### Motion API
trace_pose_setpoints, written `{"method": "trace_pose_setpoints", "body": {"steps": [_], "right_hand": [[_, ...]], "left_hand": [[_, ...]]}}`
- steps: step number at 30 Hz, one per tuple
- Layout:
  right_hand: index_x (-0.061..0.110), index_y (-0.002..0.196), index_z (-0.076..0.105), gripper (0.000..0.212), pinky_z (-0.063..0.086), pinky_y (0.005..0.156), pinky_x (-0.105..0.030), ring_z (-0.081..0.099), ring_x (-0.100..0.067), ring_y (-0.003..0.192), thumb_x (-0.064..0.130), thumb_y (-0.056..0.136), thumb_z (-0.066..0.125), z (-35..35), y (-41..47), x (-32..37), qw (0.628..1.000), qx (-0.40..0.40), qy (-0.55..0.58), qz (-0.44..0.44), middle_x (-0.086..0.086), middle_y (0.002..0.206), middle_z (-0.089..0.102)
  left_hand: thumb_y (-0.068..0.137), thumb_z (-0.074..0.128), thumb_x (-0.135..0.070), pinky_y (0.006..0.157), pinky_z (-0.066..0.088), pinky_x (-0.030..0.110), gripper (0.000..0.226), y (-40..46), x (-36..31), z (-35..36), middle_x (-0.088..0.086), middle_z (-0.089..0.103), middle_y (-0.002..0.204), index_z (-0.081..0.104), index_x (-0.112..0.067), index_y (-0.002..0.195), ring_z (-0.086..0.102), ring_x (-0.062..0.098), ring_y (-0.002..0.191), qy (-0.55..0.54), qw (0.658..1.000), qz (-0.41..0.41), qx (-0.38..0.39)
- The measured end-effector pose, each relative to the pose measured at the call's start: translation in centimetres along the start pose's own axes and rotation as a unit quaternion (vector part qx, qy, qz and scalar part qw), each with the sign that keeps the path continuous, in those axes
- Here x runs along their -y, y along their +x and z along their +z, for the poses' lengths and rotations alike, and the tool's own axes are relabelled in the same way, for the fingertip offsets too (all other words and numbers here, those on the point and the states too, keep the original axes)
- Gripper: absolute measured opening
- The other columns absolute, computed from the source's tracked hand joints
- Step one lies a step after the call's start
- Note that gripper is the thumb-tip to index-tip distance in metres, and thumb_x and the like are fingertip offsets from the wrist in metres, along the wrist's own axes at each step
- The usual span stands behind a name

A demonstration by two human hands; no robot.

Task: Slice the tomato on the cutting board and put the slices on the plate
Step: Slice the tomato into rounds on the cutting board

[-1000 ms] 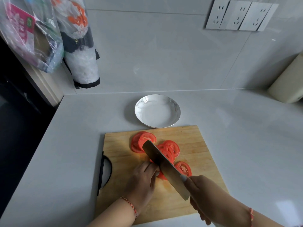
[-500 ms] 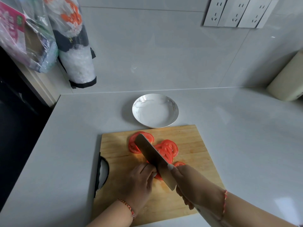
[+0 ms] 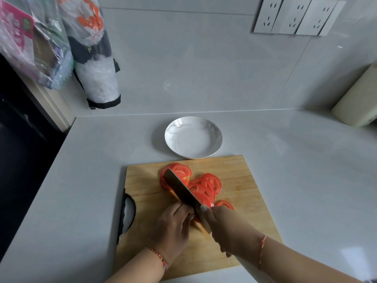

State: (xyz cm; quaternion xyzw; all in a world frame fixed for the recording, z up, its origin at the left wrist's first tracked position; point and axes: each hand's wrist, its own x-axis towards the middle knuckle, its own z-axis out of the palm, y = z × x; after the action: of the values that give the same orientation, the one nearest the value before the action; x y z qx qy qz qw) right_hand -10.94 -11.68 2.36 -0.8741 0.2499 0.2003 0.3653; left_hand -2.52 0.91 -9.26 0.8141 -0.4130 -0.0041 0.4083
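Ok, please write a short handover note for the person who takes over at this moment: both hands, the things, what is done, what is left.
Right hand: grip closed on the steel cleaver, blade down across the cut tomato.
Left hand: fingers curled on the last red tomato piece, mostly hidden.
Red tomato slices lie fanned on the wooden cutting board.
White marbled plate stands behind the board, with no slices on it.
Done: most slicing.
Left: finish the end piece, move all slices to the plate.

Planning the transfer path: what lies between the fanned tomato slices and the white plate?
In the head view, only bare wooden cutting board lies between the red tomato slices and the round white marbled plate, whose near rim meets the board's far edge.
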Motion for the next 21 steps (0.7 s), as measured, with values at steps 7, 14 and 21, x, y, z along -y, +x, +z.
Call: {"method": "trace_pose_setpoints", "body": {"steps": [7,14,21], "right_hand": [[0.012,0.078,0.049,0.050,0.058,0.060,-0.039,0.056,-0.019,0.050,0.051,0.097,0.026,0.2,-1.7,-1.9,0.997,0.028,0.052,0.059,-0.009,0.069,0.056],[0.009,0.073,0.049,0.054,0.045,0.043,-0.024,0.047,-0.008,0.032,0.044,0.100,0.019,0.2,0.5,-1.0,0.997,0.010,0.072,0.025,-0.013,0.066,0.054],[0.004,0.084,0.050,0.056,0.045,0.035,-0.020,0.048,-0.010,0.032,0.048,0.099,0.019,0.5,0.8,-1.2,0.992,0.057,0.106,0.043,-0.005,0.054,0.050]], "left_hand": [[0.084,0.047,-0.020,0.069,0.038,0.010,0.011,0.3,-0.5,-0.4,-0.009,0.056,0.083,0.055,-0.027,0.084,0.055,0.009,0.074,-0.013,1.000,-0.012,-0.003],[0.086,0.051,-0.016,0.078,0.037,0.004,0.015,-0.4,-1.1,-0.8,-0.003,0.060,0.084,0.066,-0.015,0.085,0.056,0.007,0.078,-0.006,0.998,0.062,0.026],[0.085,0.053,-0.015,0.074,0.039,0.010,0.013,-1.2,-1.4,-0.8,0.002,0.061,0.084,0.066,-0.014,0.087,0.053,0.011,0.080,0.027,0.992,0.113,0.046]]}}
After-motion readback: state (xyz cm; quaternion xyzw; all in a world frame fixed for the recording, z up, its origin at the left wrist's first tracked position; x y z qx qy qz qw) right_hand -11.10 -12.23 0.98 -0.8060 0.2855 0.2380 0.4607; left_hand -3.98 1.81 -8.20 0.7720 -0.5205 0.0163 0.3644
